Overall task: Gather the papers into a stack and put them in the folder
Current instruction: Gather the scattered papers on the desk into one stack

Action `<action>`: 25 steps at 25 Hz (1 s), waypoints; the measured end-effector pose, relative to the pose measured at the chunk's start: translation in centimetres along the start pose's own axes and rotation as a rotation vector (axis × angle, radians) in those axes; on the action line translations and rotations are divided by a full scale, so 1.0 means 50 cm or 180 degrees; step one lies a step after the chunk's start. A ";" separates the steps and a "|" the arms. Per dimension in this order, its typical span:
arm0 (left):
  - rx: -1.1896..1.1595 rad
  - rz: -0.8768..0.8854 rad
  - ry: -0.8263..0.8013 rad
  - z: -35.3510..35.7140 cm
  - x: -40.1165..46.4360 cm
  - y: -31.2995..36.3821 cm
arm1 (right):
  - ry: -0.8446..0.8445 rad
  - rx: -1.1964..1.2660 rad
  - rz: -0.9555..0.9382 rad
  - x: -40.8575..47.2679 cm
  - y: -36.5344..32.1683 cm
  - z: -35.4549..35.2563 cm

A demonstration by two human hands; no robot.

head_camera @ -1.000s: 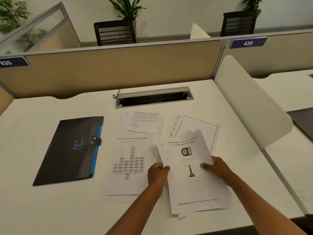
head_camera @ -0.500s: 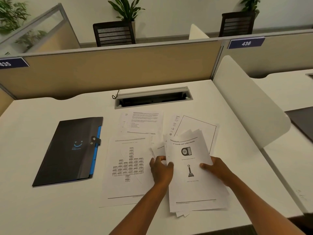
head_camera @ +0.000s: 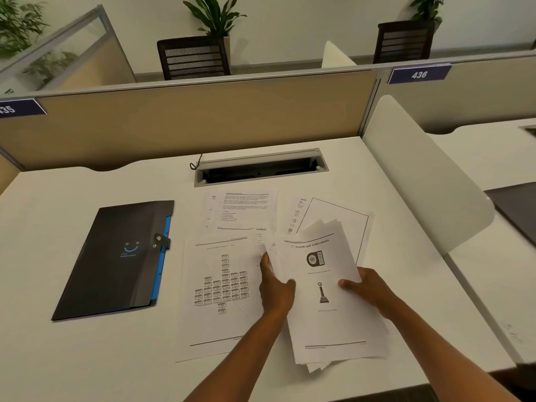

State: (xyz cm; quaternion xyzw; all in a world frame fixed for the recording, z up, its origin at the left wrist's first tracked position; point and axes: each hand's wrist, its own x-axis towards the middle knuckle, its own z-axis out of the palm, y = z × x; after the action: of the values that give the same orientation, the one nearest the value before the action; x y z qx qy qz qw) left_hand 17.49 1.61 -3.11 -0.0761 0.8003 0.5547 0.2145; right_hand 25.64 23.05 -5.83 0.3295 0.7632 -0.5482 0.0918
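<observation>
Papers [head_camera: 324, 288] on white desk [head_camera: 87, 358], tan partition [head_camera: 188, 120] behind, plants beyond.

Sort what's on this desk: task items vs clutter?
Belongs to the job:
- stack of papers, gripped by left hand and right hand
- chart sheet, loose on the desk
- text sheet, loose
- bordered sheet, partly under the stack
- black folder, closed

Just lying about:
- cable tray
- white side divider
- desk number sign
</observation>
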 end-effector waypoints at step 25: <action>-0.0459 -0.0152 0.0088 -0.400 0.130 0.013 | -0.0513 0.1176 -0.0552 -0.057 -0.233 0.303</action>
State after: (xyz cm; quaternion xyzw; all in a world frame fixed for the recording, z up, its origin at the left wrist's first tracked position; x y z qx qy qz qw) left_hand 6.26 -15.80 0.54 -0.1181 0.7591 0.6045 0.2105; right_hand 17.43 6.20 -1.17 0.2289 0.6654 -0.7092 0.0431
